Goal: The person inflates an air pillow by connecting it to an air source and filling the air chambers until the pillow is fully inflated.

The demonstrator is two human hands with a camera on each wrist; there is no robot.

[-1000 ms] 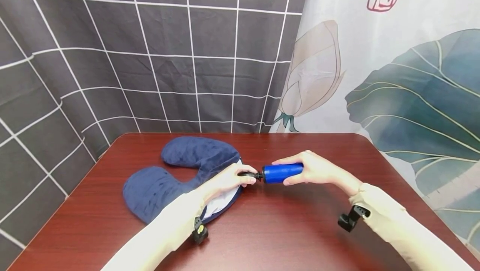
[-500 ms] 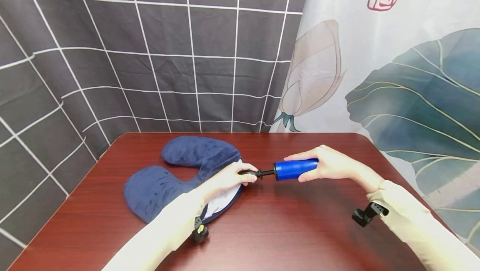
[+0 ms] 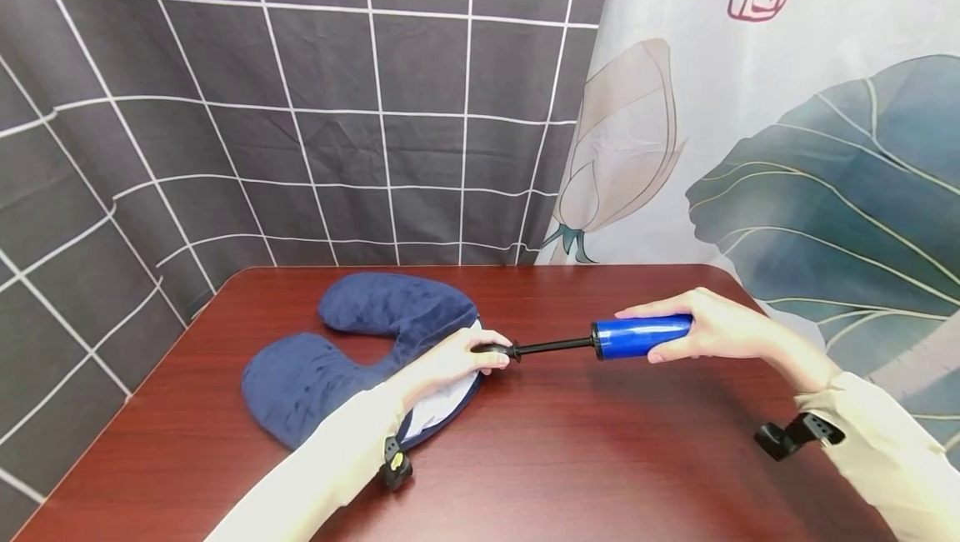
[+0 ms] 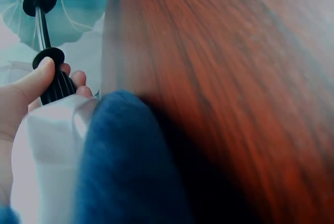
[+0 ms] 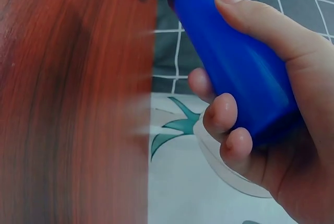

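Observation:
A blue hand pump [image 3: 637, 336] stretches between the two hands, its black rod drawn well out of the barrel. The right hand [image 3: 720, 327] wraps round the blue barrel; thumb and curled fingers show in the right wrist view. At the other end, the left hand [image 3: 453, 361] grips the ribbed black handle [image 4: 57, 85], beside the opening of a navy U-shaped neck pillow [image 3: 315, 383]. White lining [image 3: 438, 410] shows along the pillow's open edge, under the left hand. Whether anything links the handle to the pillow is hidden.
The pillow lies on a reddish-brown wooden table [image 3: 570, 459]. A dark gridded curtain [image 3: 300, 108] hangs behind it, and a white curtain with plant prints [image 3: 645, 217] hangs at the right. Each wrist wears a small black camera.
The right hand has moved to the right with the blue barrel, so much more of the black rod shows. The left hand keeps its grip on the handle in nearly the same place.

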